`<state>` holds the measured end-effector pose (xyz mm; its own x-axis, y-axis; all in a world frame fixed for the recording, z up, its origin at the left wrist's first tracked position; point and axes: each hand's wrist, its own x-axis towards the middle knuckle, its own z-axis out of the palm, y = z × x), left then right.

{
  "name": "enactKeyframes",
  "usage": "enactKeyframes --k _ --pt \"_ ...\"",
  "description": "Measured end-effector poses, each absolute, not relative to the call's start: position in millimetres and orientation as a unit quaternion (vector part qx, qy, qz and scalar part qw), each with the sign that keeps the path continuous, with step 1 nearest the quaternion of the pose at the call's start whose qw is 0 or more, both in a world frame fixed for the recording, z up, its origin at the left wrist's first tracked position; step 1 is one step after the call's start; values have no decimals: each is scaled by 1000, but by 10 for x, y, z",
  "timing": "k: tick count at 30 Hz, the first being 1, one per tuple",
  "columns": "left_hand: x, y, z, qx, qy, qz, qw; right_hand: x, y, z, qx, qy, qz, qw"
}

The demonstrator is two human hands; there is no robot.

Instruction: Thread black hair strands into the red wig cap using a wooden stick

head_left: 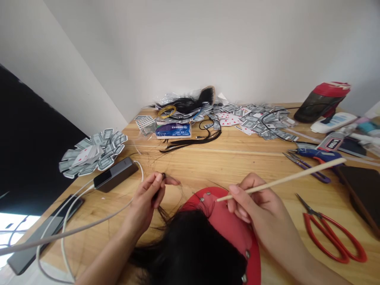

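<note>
My left hand (pixel 149 198) is closed, pinching a thin strand of black hair (pixel 162 176) between thumb and fingers above the table. My right hand (pixel 255 202) is closed around a long pale wooden stick (pixel 285 179), whose near tip rests at a red dome-shaped form (pixel 221 217) studded with metal pins. Black hair (pixel 190 247) covers the near part of that red form, just below both hands.
Red-handled scissors (pixel 329 233) lie at the right, purple snips (pixel 305 165) and a blue glue gun (pixel 320 155) beyond them. A power bank (pixel 116 174) with white cable (pixel 68 225) and a phone (pixel 44 233) sit left. Playing cards (pixel 255 118), black hair strands (pixel 192 140) and a card fan (pixel 92 152) lie farther back.
</note>
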<state>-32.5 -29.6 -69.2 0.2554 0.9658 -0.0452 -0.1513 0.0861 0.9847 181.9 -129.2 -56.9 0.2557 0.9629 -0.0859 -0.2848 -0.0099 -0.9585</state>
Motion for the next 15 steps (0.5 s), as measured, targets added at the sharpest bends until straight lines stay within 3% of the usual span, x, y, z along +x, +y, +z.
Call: enactKeyframes --k 10,15 --pt "-351 -187 -682 474 443 576 497 2364 -1084 -330 -467 -222 370 772" --pt "-335 -411 -754 588 395 609 355 2249 -1304 -173 -510 -338 356 707"
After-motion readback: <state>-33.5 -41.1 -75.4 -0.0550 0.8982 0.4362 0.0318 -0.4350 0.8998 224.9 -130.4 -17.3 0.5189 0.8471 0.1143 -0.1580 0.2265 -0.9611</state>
